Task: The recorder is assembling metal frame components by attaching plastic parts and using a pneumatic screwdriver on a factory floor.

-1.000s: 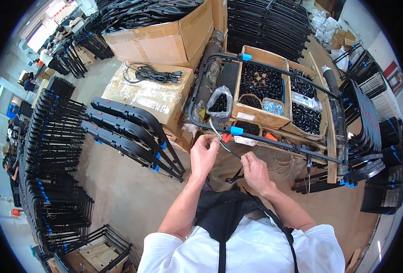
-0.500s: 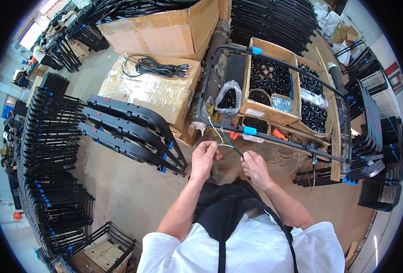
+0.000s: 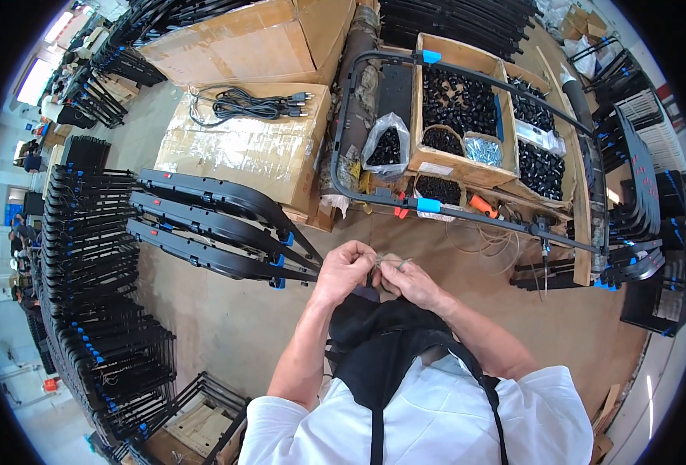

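Observation:
My two hands meet in front of the apron, fingertips almost touching. My left hand [image 3: 343, 271] is closed, thumb and forefinger pinched on thin wires [image 3: 405, 262]. My right hand [image 3: 410, 280] is also closed, with the greyish strands passing over its thumb and fingertips. Where the wires run beneath the fingers is hidden. Just beyond the hands lies a black tubular frame [image 3: 479, 217] with blue pieces on its bars, resting across the parts bench.
A wooden box [image 3: 467, 172] holds black plastic parts and screws, beside a plastic bag [image 3: 387, 145] of black pieces. Black power cords [image 3: 246, 103] lie on a carton [image 3: 238, 147]. Black frames [image 3: 219, 221] stand at the left, near a long stack [image 3: 87, 256]. An orange-handled tool [image 3: 482, 204] sits by the bench.
My hands have come together; they were apart, stretching a black cable with white and green wires between them. My right hand has moved left. The view has shifted slightly.

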The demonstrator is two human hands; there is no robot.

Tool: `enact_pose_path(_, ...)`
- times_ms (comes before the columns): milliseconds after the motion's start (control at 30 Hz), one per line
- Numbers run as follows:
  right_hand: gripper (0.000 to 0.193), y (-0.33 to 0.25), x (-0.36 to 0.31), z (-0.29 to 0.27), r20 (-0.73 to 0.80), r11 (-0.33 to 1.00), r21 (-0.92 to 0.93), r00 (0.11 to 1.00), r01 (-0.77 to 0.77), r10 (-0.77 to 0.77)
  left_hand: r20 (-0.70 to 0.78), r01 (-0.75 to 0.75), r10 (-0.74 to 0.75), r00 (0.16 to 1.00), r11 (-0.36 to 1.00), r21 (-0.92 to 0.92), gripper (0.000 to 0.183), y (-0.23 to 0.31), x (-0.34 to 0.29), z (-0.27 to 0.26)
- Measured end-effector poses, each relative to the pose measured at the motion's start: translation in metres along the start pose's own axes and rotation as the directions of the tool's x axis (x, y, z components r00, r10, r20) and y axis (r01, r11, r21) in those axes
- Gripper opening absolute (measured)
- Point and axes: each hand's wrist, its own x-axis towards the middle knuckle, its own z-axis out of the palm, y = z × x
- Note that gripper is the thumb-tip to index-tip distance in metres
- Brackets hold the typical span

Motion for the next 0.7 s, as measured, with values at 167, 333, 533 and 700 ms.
enact_pose_path(167, 0.040, 0.016, 0.028, 0.008, -0.100, 0.891, 0.453, 0.992, -0.028, 0.083, -0.098, -0.102, 0.064, 0.993, 0.888, -0.448, 0.027, -0.044, 0.017, 0.011)
enact_pose_path(333, 0.037, 0.034, 0.046, 0.007, -0.196, 0.968, 0.250, 0.980, 0.010, 0.040, -0.119, -0.045, -0.003, 0.993, 0.918, -0.394, 0.027, -0.056, 0.036, 0.009)
enact_pose_path(533, 0.038, 0.021, 0.063, 0.008, -0.156, 0.909, 0.384, 0.959, -0.162, 0.237, -0.181, 0.014, -0.093, 0.979, 0.917, -0.398, 0.021, -0.067, 0.070, -0.003)
enact_pose_path(700, 0.042, 0.050, 0.077, 0.005, -0.280, 0.998, 0.016, 0.958, -0.057, 0.059, -0.418, -0.141, 0.089, 0.904, 0.985, -0.096, 0.018, -0.079, 0.101, -0.007)
